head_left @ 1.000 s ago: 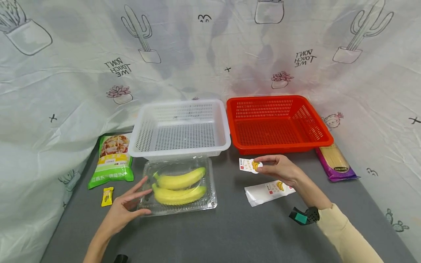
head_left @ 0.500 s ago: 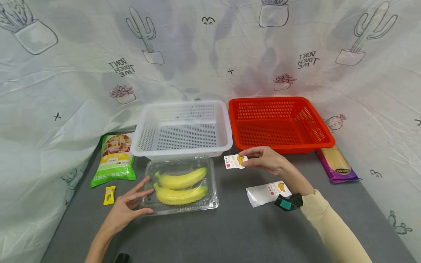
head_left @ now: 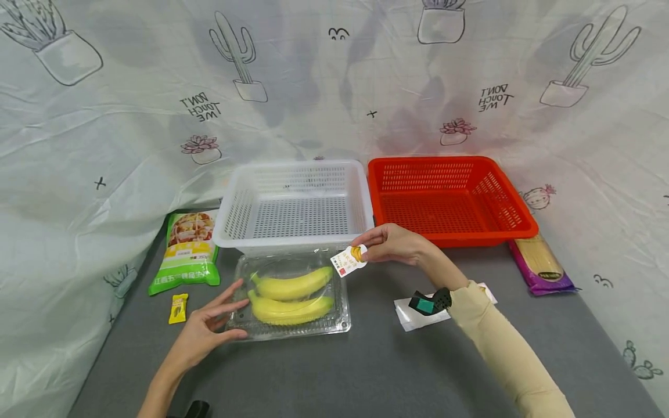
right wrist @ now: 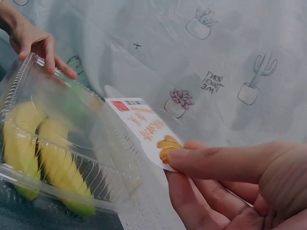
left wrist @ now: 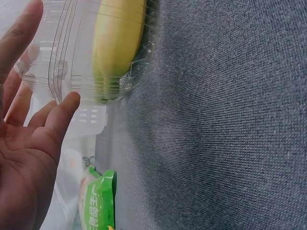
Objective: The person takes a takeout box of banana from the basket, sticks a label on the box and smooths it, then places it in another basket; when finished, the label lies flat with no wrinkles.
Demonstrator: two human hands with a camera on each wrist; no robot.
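Two yellow bananas lie inside a closed clear plastic clamshell box on the grey table. My left hand rests against the box's left side, fingers spread, the thumb at its front corner. Between thumb and fingers, my right hand pinches a small white label printed with bananas and orange writing. The label hangs tilted above the box's right back corner. In the right wrist view the label is apart from the lid, held by its banana-printed end.
A white basket and a red basket stand behind. At left lie a green food bag and a small yellow packet. A purple noodle pack is at right. My right forearm partly covers a white paper strip.
My right hand has carried the label leftward from beside the paper strip to the box's right back corner, tilting it. My left hand stays on the box. The head view has shifted slightly.
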